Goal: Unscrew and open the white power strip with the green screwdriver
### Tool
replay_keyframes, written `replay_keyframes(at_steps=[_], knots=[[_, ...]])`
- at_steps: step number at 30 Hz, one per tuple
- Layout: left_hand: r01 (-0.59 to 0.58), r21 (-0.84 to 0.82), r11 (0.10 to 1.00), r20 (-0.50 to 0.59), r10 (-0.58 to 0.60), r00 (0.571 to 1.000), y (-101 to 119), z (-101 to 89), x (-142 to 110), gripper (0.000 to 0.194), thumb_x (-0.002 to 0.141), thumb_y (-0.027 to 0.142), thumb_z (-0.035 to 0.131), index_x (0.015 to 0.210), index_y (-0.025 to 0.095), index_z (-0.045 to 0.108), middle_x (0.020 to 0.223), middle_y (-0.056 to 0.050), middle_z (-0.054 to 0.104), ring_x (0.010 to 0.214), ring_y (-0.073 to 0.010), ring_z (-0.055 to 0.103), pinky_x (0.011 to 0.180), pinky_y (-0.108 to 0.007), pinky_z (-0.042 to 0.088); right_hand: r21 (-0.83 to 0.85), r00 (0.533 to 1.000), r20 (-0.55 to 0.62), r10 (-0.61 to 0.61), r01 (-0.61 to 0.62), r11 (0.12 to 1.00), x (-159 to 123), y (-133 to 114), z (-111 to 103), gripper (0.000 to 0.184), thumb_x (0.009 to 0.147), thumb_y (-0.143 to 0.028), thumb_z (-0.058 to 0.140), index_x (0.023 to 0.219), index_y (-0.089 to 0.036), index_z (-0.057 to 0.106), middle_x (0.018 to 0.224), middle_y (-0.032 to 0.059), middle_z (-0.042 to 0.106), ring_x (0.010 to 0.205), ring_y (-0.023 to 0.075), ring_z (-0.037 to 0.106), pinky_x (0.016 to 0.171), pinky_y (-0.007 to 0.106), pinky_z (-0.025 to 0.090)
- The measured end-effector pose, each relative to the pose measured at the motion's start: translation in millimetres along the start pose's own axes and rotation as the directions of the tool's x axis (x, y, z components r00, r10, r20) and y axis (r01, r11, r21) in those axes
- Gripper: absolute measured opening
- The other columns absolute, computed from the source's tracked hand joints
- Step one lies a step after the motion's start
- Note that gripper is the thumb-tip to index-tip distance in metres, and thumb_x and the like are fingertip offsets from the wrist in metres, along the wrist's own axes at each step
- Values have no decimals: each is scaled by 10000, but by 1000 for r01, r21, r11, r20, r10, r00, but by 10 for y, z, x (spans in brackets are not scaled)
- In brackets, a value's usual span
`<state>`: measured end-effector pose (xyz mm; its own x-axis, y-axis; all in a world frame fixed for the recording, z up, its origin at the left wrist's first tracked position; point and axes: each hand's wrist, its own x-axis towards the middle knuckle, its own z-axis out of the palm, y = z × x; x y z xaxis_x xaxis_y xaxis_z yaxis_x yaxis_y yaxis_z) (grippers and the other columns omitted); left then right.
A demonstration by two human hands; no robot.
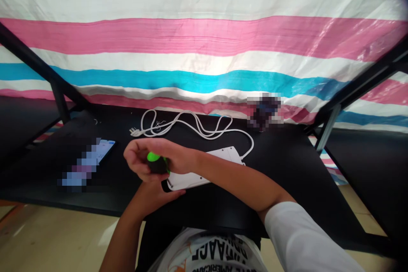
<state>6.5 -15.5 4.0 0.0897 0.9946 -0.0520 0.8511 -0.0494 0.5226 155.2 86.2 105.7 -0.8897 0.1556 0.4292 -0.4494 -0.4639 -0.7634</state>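
The right hand's point(170, 149) fingers are closing around a green-and-black handle point(157, 165); the left hand's point(157, 197) are holding the white power strip point(188, 180) near the counter's point(283, 153) front edge.

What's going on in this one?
A person at a black table grips a green-and-black handled tool, apparently a screwdriver, in the right hand, over one end of a white power strip. The left hand is at that same end. The strip's white cord lies loosely looped behind, its plug unconnected.
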Motion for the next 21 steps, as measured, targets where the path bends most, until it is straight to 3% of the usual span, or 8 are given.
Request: replay_keyframes(at_steps=[2,6,9,13,17,21], knots=[[-4,56,998,-14,4,1000,-39,34,-9,730,732,721,769,1165,135,725,1358,-187,675,1274,-475,614,1081,-502,539,-61,999,-32,-14,12,998,-11,11,5,474,964,-648,680,967,-192,549,650,-57,521,527,102,490,462,196,346],[-10,53,999,-81,14,997,-66,67,-22,894,699,682,796,1375,129,608,1443,-197,618,1391,-483,519,1169,-550,456,-102,990,-72,122,-129,986,-22,-64,61,516,1032,-678,534,867,-189,527,618,-44,514,533,105,464,507,215,367],[-15,-11,1000,-3,15,1000,-1,8,-10,758,778,663,771,1317,153,620,1330,-165,694,1304,-433,606,1143,-519,485,-50,993,-59,99,-102,994,-5,-69,59,553,1043,-697,481,862,-178,549,632,-41,517,508,97,423,482,215,334],[-2,2,1000,7,2,1000,57,-45,1,684,773,662,784,1217,157,660,1213,-147,735,1175,-420,680,1024,-475,574,-102,994,-107,-12,2,995,8,-2,26,507,991,-657,633,846,-186,513,697,-54,517,489,76,448,440,194,288],[4,41,999,-65,-1,998,33,-12,-17,855,724,691,798,1348,139,607,1318,-182,683,1236,-451,641,1051,-514,558,-209,985,-149,90,-120,970,-9,-90,95,570,1006,-676,590,771,-157,592,657,-13,565,557,103,502,531,222,420],[74,-29,997,-56,-76,996,30,-7,-21,848,683,711,815,1286,140,642,1158,-160,735,1174,-450,671,1015,-516,572,-189,990,-33,136,-139,972,-16,-189,153,595,1060,-656,501,770,-149,617,650,-5,554,575,108,487,554,233,417]])
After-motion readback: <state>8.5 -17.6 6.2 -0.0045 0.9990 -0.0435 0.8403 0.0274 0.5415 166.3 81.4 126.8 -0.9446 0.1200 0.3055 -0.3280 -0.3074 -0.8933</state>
